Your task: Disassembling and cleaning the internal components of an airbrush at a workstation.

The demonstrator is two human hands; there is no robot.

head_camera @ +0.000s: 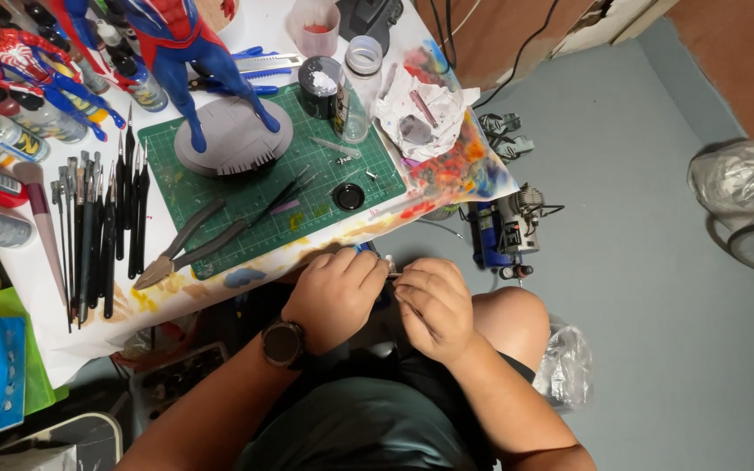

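A small slim tool (392, 265), mostly hidden so that its kind cannot be told, is sitting between the two hands just off the near edge of the desk (246, 22), above the person's lap. The left hand (335, 296), wearing a dark wristwatch (283, 342), is curling its grip around the left end of it, while the right hand (434, 305) is pinching the right end with its fingers clenched on it. Just beyond the hands, a green cutting mat (307, 187) is lying on the paint-smeared desk, carrying grey pliers (189, 244) at its near left corner, a small black cap (348, 196) and a red and blue figure on a round grey base (233, 138). To the left, a row of thin brushes and picks (102, 227) is lying side by side. At the far right of the mat, a crumpled stained tissue (421, 118) is resting beside a dark jar (320, 85). On the floor to the right, a small blue compressor (503, 231) is standing.
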